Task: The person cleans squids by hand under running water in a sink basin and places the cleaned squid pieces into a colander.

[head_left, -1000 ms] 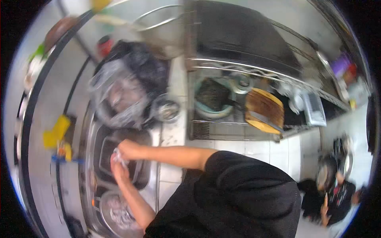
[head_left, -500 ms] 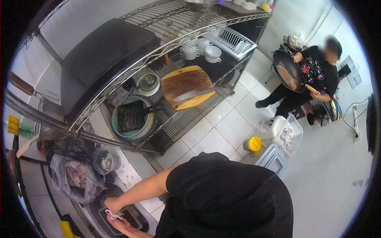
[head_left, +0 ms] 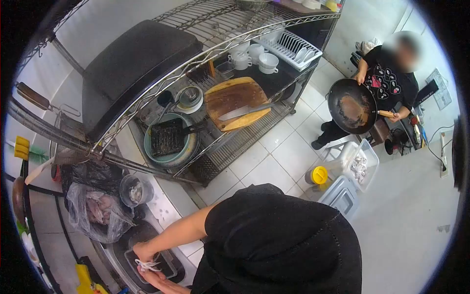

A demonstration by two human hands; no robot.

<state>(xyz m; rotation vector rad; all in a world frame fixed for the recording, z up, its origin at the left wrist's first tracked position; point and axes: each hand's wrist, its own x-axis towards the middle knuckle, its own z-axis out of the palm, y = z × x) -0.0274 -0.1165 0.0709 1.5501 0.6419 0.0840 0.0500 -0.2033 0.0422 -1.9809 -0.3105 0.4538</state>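
Observation:
My right hand (head_left: 143, 251) and my left hand (head_left: 154, 278) come together over the sink at the lower left. Between them is a whitish squid (head_left: 148, 265) with thin tentacles dangling. The right hand's fingers are closed on it, and the left hand grips it from below; part of the squid is hidden by the fingers. Beneath the hands sits a clear rectangular tub (head_left: 169, 264). Close by lie a clear plastic bag (head_left: 81, 215) of pinkish squid-like pieces and a clear bowl (head_left: 149, 193) holding whitish bits.
A wire rack (head_left: 215, 169) holds a cutting board (head_left: 220, 98) with a knife (head_left: 240, 113), a basin (head_left: 183, 152) with a grill pan, and cups. Another person (head_left: 391, 81) holds a wok (head_left: 350, 108). Containers, including a yellow-lidded jar (head_left: 319, 175), stand on the floor.
The other person has lowered the wok and turned its inside more towards me. My view has shifted slightly. My hands stay together on the squid, whose tentacles now show more spread out.

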